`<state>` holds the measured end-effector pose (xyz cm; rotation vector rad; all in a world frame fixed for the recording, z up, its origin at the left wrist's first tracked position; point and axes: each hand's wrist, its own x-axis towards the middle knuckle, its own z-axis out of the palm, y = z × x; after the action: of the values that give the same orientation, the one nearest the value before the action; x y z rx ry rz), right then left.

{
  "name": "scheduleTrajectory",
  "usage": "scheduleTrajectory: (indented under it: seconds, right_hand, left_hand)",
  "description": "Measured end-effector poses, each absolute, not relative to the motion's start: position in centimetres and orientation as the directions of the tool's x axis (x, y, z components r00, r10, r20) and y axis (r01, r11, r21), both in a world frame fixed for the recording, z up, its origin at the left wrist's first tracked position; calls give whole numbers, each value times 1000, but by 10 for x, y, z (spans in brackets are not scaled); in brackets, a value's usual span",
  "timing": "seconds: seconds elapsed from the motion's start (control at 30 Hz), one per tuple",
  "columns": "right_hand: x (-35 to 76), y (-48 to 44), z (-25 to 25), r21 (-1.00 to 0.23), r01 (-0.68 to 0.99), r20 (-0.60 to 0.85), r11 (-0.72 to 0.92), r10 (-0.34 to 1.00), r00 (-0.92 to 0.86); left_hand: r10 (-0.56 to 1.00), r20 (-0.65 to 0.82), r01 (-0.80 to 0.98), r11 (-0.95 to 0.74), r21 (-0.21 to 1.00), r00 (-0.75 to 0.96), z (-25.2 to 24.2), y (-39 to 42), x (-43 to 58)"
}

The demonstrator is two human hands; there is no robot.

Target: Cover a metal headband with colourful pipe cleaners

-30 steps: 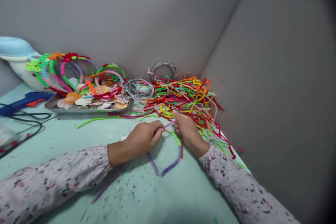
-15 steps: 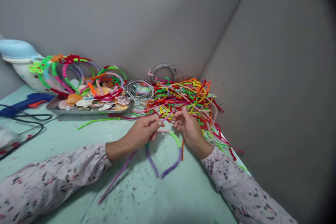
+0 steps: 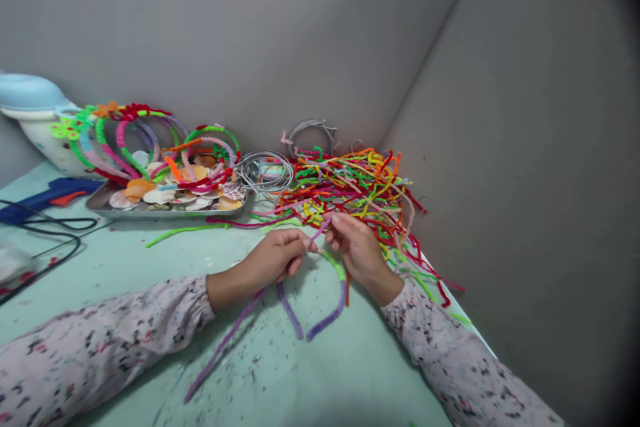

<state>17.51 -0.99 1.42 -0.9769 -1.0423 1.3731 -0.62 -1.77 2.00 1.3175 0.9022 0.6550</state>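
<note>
Two pinches on one purple pipe cleaner (image 3: 225, 343): left hand (image 3: 277, 259) clamps it against the half-wrapped headband (image 3: 343, 290) propped on the bench (image 3: 325, 380), right hand (image 3: 356, 248) grips its tip. Risk, I'd say: a slack pinch lets the wrap unwind, or the tip snags the pipe-cleaner pile (image 3: 350, 183) behind.

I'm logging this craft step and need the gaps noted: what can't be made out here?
Head view throughout.
- Top of the headband: hidden under the left hand and right hand, so how the purple pipe cleaner winds there is unseen.
- Glue gun and pale container: cut off by the left edge.
- Contents of the tray: too small to identify.
</note>
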Motion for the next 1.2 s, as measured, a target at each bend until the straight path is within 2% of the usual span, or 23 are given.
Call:
scheduleTrajectory:
  seconds: [0.1,0.2,0.4,0.47,0.53,0.67,0.73,0.83,1.03,1.2]
  right_hand:
    - [175,-10,15,-975,-223,-9,-20,999,-50]
    - [174,-10,15,-980,-200,-6,3,999,44]
    - [170,-7,19,-978,-206,-24,11,986,166]
    - [171,-5,20,-983,-183,-33,-1,984,175]
    - [173,-4,20,-982,-189,-50,-23,989,142]
    - [174,-6,16,-951,-300,-75,-71,997,1]
    - [172,-8,14,-937,-332,-88,-111,993,-84]
    - [168,-11,13,-947,-283,-97,-151,976,-194]
    - [172,-9,10,-965,-248,-71,-86,995,-68]
    - [174,-7,8,-967,-250,-51,-56,998,-24]
  left_hand:
    - [839,-183,99,154,983,512,19,-17,-6]
    - [844,-169,138,113,984,509,20,-18,-5]
    - [896,34,316,-192,929,442,32,-24,3]
    - [903,52,343,-215,914,427,35,-25,4]
    - [899,10,308,-160,938,438,34,-24,5]
    - [872,-130,127,79,989,472,25,-20,3]
    - [874,-137,33,137,990,467,20,-17,1]
    - [858,-142,-38,184,982,494,18,-15,0]
    - [834,-129,-78,201,976,536,18,-13,-2]
    - [803,-190,-30,250,968,565,18,-13,-2]
